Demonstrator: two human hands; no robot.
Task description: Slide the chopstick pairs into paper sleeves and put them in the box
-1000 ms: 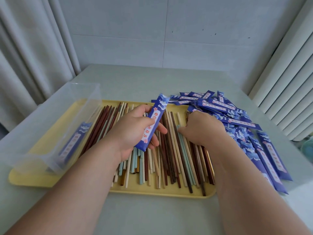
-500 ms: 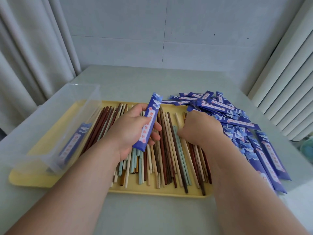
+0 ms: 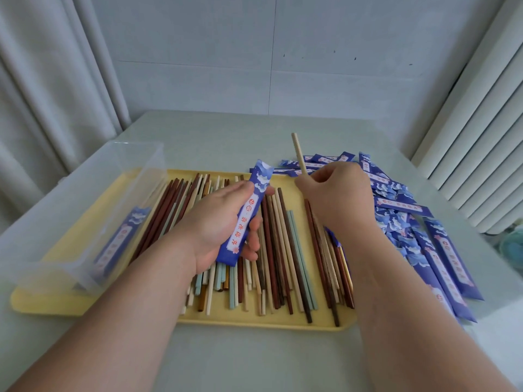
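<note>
L hand [image 3: 223, 222] is curled round a blue sleeve [image 3: 246, 216], long axis running near-left to far-right, far end raised over the tray [image 3: 42, 302]. R hand [image 3: 336, 199] pinches one pale chopstick [image 3: 299, 154] pointing up & away, just right of the sleeve's far end, roughly parallel; can't tell if a 2nd stick is in the grip. Likely the stick must swing left to meet that end; box [image 3: 70, 222] sits left, nearer L hand.

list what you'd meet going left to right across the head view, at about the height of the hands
clear box → left hand → blue sleeve it holds → right hand gripping a pale chopstick → pile of sleeves
</note>
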